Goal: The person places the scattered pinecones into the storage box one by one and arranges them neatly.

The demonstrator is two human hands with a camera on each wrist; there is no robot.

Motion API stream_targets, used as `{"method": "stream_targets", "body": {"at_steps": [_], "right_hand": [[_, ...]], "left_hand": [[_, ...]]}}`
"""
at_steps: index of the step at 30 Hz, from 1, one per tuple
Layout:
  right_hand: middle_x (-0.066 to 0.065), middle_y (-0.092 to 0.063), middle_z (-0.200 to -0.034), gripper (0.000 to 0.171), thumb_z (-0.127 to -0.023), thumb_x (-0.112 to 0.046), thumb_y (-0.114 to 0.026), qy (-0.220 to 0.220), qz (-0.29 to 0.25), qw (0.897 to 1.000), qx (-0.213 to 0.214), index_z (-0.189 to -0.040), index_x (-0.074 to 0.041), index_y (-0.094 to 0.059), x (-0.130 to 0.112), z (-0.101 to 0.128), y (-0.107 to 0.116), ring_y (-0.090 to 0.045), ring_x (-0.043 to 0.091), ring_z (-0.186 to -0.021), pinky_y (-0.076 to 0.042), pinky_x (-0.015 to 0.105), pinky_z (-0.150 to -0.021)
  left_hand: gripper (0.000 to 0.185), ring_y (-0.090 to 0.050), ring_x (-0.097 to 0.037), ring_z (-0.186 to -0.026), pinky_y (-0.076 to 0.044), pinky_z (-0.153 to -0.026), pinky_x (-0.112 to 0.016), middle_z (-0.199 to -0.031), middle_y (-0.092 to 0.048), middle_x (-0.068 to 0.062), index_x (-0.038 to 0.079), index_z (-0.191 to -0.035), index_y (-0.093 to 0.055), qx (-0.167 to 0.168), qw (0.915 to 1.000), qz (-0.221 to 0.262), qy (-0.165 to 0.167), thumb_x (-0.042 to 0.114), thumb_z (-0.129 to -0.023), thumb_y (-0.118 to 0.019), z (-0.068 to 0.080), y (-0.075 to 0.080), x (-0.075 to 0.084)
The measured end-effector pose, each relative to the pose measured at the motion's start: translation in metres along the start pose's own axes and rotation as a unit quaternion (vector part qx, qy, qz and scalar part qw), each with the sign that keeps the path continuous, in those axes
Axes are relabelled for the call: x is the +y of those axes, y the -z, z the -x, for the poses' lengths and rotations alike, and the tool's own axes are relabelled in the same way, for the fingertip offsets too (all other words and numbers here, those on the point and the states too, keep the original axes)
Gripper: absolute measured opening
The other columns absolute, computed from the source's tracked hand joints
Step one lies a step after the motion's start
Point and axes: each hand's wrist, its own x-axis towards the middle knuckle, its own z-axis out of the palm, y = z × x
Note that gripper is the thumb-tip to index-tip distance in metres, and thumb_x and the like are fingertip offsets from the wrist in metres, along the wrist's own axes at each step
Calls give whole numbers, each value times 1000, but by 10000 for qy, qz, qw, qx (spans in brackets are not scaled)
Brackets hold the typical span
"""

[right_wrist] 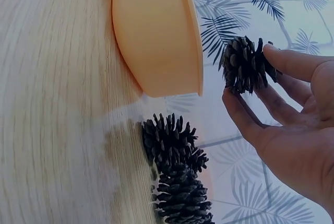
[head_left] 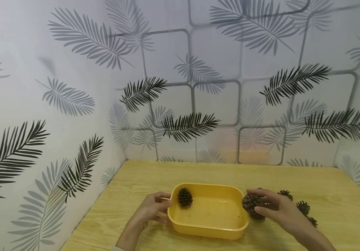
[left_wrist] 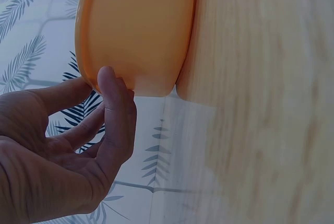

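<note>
Left hand (head_left: 150,211) pinches the yellow plastic tub's (head_left: 211,230) left rim, steadying it; right hand (head_left: 275,209) pinches a brown pine cone (head_left: 251,205) beside the right rim, off the wooden table (head_left: 339,195).

A brown pine cone (head_left: 251,205) is pinched just beside the yellow tub (head_left: 211,230).

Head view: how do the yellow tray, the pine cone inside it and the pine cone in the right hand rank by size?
1. Yellow tray, clearly largest.
2. Pine cone held by the right hand.
3. Pine cone in the tray, slightly smaller; it also sits farther away, so that gap is unsure.
</note>
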Motion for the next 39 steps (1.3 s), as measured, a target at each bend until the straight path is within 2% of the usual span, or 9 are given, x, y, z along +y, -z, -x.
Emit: {"method": "stream_targets", "body": {"at_steps": [5,13,17,25,33,35,37,39], "right_hand": [[17,-49,-156,52,-104,-26,-67,74,-80,9999,-13,-152,-14,-53,-2,-3,-4,-56,-10,-121,-56,20,-95],[16,-49,-156,53,-103,-29,-67,92,-210,9997,-59,-152,-15,-53,-7,-7,-12,-60,-3,-121,-57,23,-96],[18,-48,-157,54,-103,-27,-67,149,-179,9997,-95,-153,-13,-52,-11,-9,-17,-63,4,-120,-59,27,-95],[16,-49,-157,55,-101,-29,-70,48,-228,9997,-17,-152,-16,-54,-16,-11,-21,-65,16,-122,-60,33,-95],[18,-48,-157,57,-101,-28,-70,71,-251,9996,-68,-153,-12,-53,-15,-14,-25,-58,42,-130,-61,43,-94],[19,-48,-157,57,-101,-27,-70,106,-294,9995,-95,-153,-12,-53,-16,-15,-27,-58,42,-129,-62,41,-91],[21,-49,-155,56,-101,-25,-70,124,-344,9993,-114,-153,-11,-53,-16,-16,-29,-63,36,-125,-62,39,-88],[22,-53,-150,56,-101,-24,-70,115,-442,9988,-152,-153,-11,-53,-16,-17,-31,-67,29,-114,-62,34,-78]], "left_hand": [[46,-71,-26,-88,-67,-63,-37,-118,-62,-20,-2,-140,-59,-20,10000,-1,-22,20,-101,-70,0,0,0],[45,-71,-25,-88,-67,-63,-36,-117,-62,-18,-1,-139,-61,-14,10000,-5,-31,20,-101,-71,-3,0,0],[44,-71,-25,-88,-67,-64,-36,-116,-61,-17,0,-139,-61,-20,10000,-4,-18,20,-101,-71,-3,1,0],[45,-71,-26,-88,-67,-63,-36,-116,-62,-18,-1,-139,-60,-6,10000,-12,-34,20,-101,-71,-2,1,0],[46,-71,-25,-87,-67,-62,-36,-117,-62,-19,-2,-140,-59,-37,10000,-34,-56,20,-101,-70,-1,1,-1],[46,-71,-25,-87,-67,-62,-36,-117,-62,-19,-2,-140,-59,-34,10000,-32,-57,20,-101,-70,-1,0,-1],[47,-71,-26,-87,-67,-62,-36,-118,-62,-19,-2,-140,-59,-33,10000,-23,-63,20,-101,-70,-1,0,-1],[47,-71,-26,-87,-67,-62,-36,-119,-62,-19,-2,-140,-59,-28,10000,-18,-60,20,-101,-70,-2,1,-2]]}}
